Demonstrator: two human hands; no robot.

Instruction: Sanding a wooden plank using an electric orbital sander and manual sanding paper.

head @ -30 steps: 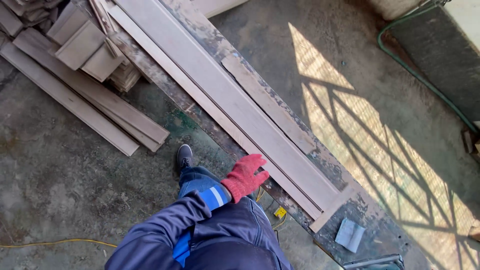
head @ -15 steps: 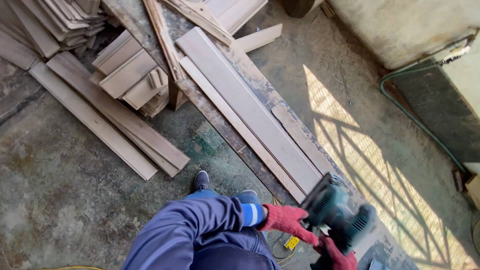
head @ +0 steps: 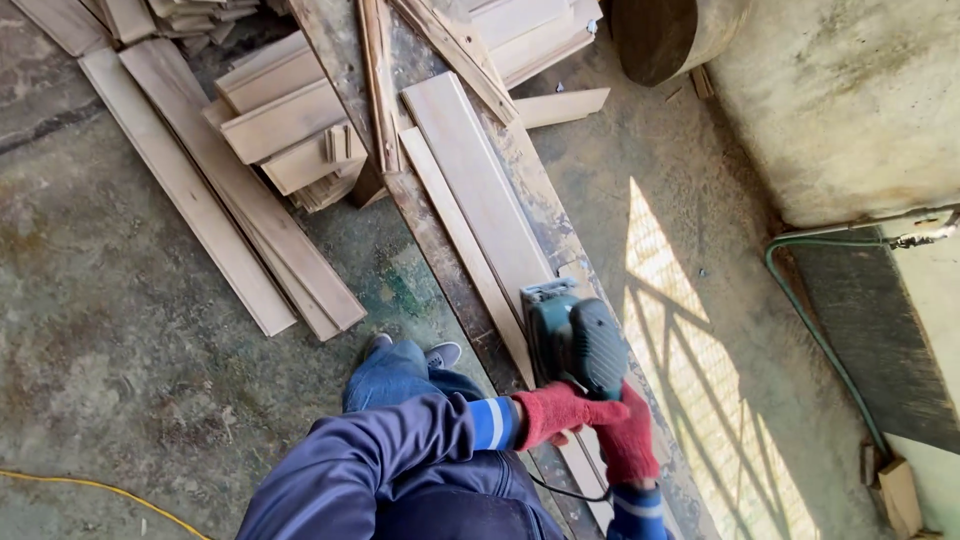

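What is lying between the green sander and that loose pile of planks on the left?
In the head view, between the sander and the plank pile lie a narrow pale board and the dark worn beam under it.

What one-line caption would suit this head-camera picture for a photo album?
Two red-gloved hands, left and right, grip a teal power sander resting on a long pale plank.

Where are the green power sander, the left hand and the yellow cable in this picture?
green power sander (head: 575,340), head view, top of its housing.
left hand (head: 555,412), head view, back of the red glove.
yellow cable (head: 95,487), head view, mid-length on the floor.
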